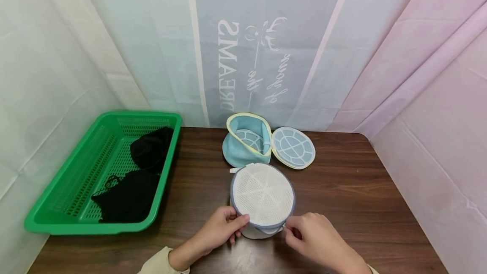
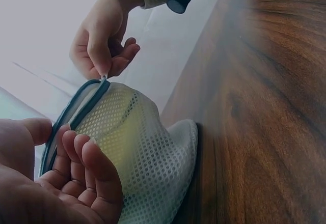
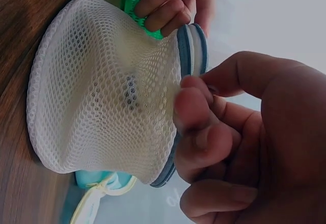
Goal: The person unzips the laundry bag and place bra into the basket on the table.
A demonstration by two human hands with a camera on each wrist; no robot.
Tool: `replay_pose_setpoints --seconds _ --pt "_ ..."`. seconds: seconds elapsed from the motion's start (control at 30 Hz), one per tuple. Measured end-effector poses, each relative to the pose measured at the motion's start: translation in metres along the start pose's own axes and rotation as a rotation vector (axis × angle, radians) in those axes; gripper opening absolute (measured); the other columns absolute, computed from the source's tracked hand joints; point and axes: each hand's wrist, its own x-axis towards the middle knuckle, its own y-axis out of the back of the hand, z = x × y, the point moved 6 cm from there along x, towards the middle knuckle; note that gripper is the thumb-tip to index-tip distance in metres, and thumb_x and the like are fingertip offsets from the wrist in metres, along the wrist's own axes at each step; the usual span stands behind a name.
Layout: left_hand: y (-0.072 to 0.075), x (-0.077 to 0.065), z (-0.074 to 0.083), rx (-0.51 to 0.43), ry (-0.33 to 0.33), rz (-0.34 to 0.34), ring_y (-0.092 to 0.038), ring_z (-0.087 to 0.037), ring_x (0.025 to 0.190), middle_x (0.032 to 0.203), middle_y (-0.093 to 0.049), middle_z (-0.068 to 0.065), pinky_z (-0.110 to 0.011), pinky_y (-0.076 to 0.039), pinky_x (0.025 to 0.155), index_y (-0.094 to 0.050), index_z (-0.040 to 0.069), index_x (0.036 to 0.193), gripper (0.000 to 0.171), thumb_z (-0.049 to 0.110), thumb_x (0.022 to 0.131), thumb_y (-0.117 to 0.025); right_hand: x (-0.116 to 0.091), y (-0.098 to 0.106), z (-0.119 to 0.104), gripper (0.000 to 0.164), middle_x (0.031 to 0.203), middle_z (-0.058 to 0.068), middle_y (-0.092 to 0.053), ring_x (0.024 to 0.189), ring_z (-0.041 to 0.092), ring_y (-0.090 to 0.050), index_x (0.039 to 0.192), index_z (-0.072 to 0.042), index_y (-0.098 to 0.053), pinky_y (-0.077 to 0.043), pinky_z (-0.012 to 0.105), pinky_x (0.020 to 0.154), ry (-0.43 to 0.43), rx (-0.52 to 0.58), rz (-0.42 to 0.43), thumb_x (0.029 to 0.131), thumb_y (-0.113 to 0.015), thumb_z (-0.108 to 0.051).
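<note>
A round white mesh laundry bag [image 1: 264, 193] with a blue-grey zipped rim stands on the table before me, its lid lying over the top. My left hand [image 1: 220, 225] pinches the rim at the near left, thumb above and fingers under it. At the near right, my right hand [image 1: 313, 236] pinches the small zipper pull between thumb and forefinger. The bag's mesh side [image 3: 102, 91] looks slightly crumpled in the right wrist view. Zipper edging [image 2: 84, 109] runs between both hands in the left wrist view.
Behind the white bag is a light blue mesh bag [image 1: 232, 151] with yellow trim, its round lid [image 1: 293, 147] folded out to the right. A green plastic basket [image 1: 167, 181] on the left holds black cloth items [image 1: 129, 198]. Curtains [image 1: 304, 109] enclose the dark wooden table [image 1: 361, 198].
</note>
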Motion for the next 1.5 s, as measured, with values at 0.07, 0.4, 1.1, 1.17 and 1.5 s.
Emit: replay_pose_setpoints --seconds 0.07,0.4,1.1,1.17,1.5 --pt "0.0 0.0 0.0 -0.003 0.0 -0.003 -0.051 -0.009 0.056 0.068 -0.058 0.0 -0.02 -0.045 0.049 -0.062 0.0 0.087 0.028 0.024 0.101 -0.065 0.0 -0.002 0.0 0.039 0.057 -0.025 -0.031 0.051 -0.009 -0.031 0.064 -0.032 -0.047 -0.028 0.015 0.044 -0.001 0.04 -0.046 0.085 -0.074 -0.013" --pt "-0.001 -0.002 -0.001 -0.003 -0.014 -0.022 -0.05 -0.009 0.054 0.068 -0.058 0.0 -0.02 -0.045 0.049 -0.063 -0.001 0.088 0.028 0.023 0.101 -0.065 0.001 -0.008 -0.007 0.038 0.059 -0.024 -0.031 0.053 -0.01 -0.031 0.067 -0.031 -0.049 -0.029 0.013 0.045 0.053 0.101 -0.088 0.09 -0.073 -0.013" --pt "-0.009 -0.001 -0.007 0.042 -0.04 -0.078 -0.048 -0.01 0.052 0.066 -0.056 0.0 -0.019 -0.043 0.047 -0.064 -0.003 0.085 0.032 0.024 0.102 -0.063 0.008 -0.022 -0.028 0.032 0.065 -0.025 -0.026 0.056 -0.009 -0.028 0.075 -0.03 -0.049 -0.026 0.006 0.05 0.171 0.13 -0.074 0.1 -0.067 -0.019" --pt "-0.011 0.0 -0.009 0.043 -0.039 -0.074 -0.049 -0.009 0.052 0.066 -0.057 0.0 -0.019 -0.043 0.047 -0.064 -0.003 0.084 0.033 0.025 0.102 -0.063 0.009 -0.024 -0.029 0.033 0.065 -0.025 -0.027 0.056 -0.009 -0.028 0.075 -0.03 -0.049 -0.025 0.005 0.05 0.187 0.124 -0.059 0.099 -0.067 -0.018" --pt "-0.007 0.004 -0.006 0.045 -0.043 -0.029 -0.05 -0.009 0.052 0.065 -0.057 0.0 -0.02 -0.044 0.047 -0.065 -0.002 0.085 0.033 0.026 0.102 -0.064 0.014 -0.03 -0.035 0.031 0.063 -0.023 -0.031 0.054 -0.009 -0.03 0.075 -0.027 -0.05 -0.027 0.008 0.049 0.215 0.093 -0.074 0.097 -0.068 -0.016"
